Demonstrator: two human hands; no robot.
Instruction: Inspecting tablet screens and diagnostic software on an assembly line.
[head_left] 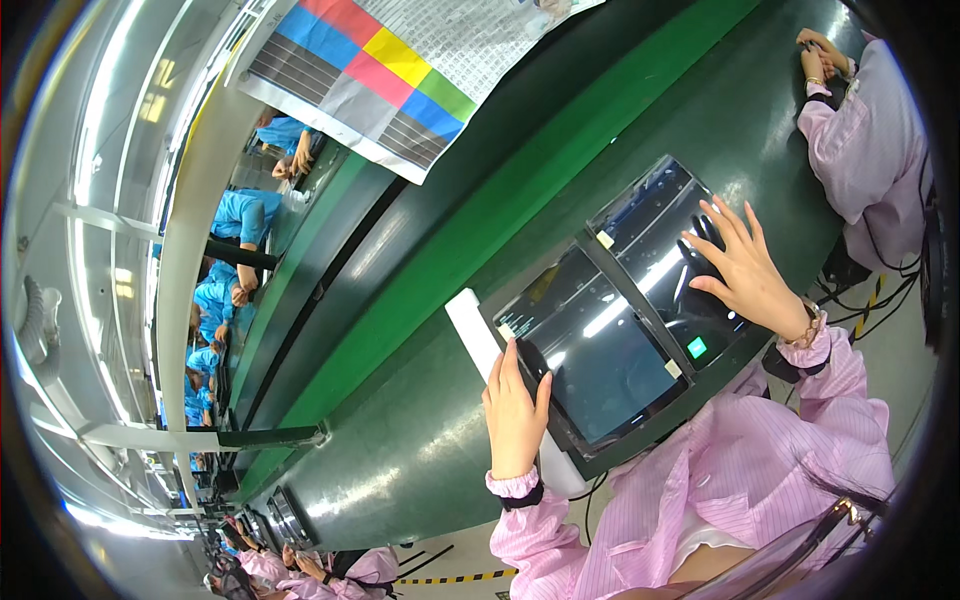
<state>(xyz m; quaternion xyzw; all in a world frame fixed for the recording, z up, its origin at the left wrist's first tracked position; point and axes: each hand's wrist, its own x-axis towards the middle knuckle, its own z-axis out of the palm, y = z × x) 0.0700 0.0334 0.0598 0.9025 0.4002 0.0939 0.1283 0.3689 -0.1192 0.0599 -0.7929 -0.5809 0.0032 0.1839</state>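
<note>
Two dark tablet screens lie side by side in a black frame on the green workbench. At the left screen's outer edge (590, 370), my left hand (513, 415) rests with fingers stretched and thumb apart, over a white bar (470, 325) that it partly covers. Above the right screen (655, 235), my right hand (745, 275) is spread wide; whether its fingertips touch the glass I cannot tell. A small green square (697, 347) glows near that screen's lower edge. Pale yellow tabs (605, 239) sit at the frame's edges. Neither hand holds anything.
A green conveyor strip (540, 190) runs behind the bench (400, 450). A printed sheet with coloured blocks (385, 80) hangs above it. At the right sits a person in pink (865, 150); several people in blue work across the line. Cables (885, 300) lie on the right floor.
</note>
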